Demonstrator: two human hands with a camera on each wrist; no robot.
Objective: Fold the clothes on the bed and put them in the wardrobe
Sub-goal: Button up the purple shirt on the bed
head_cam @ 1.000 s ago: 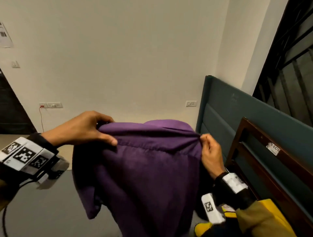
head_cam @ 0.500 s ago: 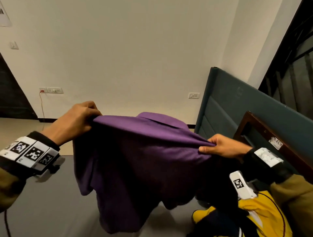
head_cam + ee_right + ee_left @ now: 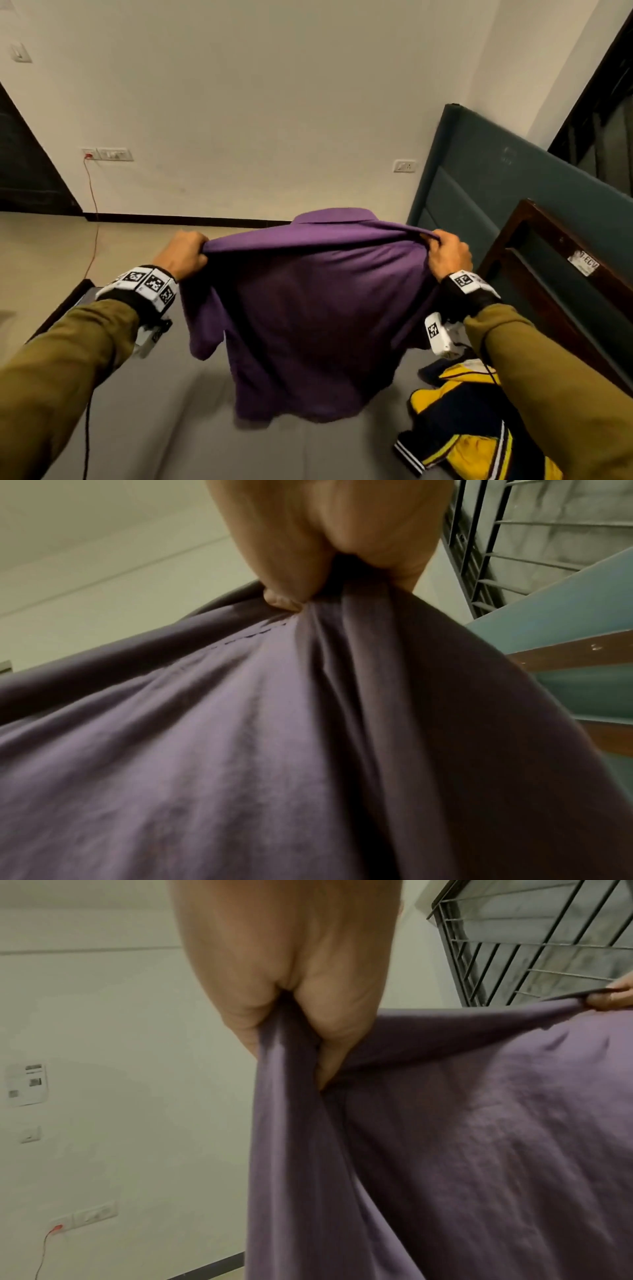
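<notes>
A purple collared shirt (image 3: 318, 315) hangs stretched between my two hands above the grey bed (image 3: 164, 428), its hem just above the mattress. My left hand (image 3: 186, 253) grips its left shoulder in a fist, and my right hand (image 3: 447, 251) grips the right shoulder. The collar (image 3: 334, 216) falls away from me. From the left wrist view, my left hand (image 3: 291, 1026) bunches the purple shirt (image 3: 462, 1137). From the right wrist view, my right hand (image 3: 301, 593) clamps gathered folds of the purple shirt (image 3: 240, 737).
A yellow, navy and white garment (image 3: 459, 428) lies crumpled on the bed at the right. A teal padded headboard (image 3: 496, 205) and a dark wooden frame (image 3: 534, 240) stand to the right. A red cable (image 3: 92, 219) runs down the white wall from a socket.
Both hands have spread further apart and lowered, pulling the shirt taut across its shoulders. My right hand has turned from a side pinch to a fist on top. My view tilted down.
</notes>
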